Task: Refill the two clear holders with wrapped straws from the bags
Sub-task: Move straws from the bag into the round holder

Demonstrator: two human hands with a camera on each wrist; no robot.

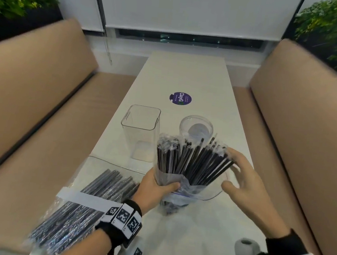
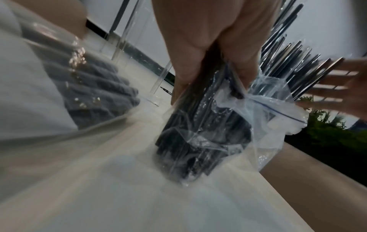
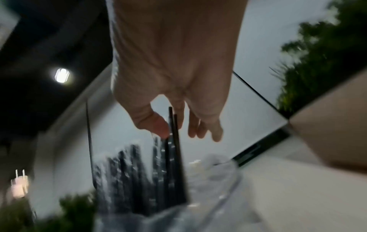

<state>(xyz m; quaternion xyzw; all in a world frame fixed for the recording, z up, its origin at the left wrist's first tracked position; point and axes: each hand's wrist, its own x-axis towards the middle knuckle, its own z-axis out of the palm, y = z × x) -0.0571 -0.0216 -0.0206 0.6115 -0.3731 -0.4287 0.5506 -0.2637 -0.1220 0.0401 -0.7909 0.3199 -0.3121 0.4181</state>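
Observation:
My left hand grips a clear zip bag round its middle and holds it upright on the table. Black wrapped straws fan out of its open top. My right hand is spread beside the fan on the right, fingertips at the straw tips and thumb near the bag's mouth; it holds nothing. Behind the bag stand a square clear holder and a round clear holder, both without straws. The left wrist view shows the left hand wrapped round the bagged straws. The right wrist view is blurred.
A second bag of straws lies flat on the white table at my near left. A purple round sticker is on the tabletop beyond the holders. Tan bench seats line both sides of the table.

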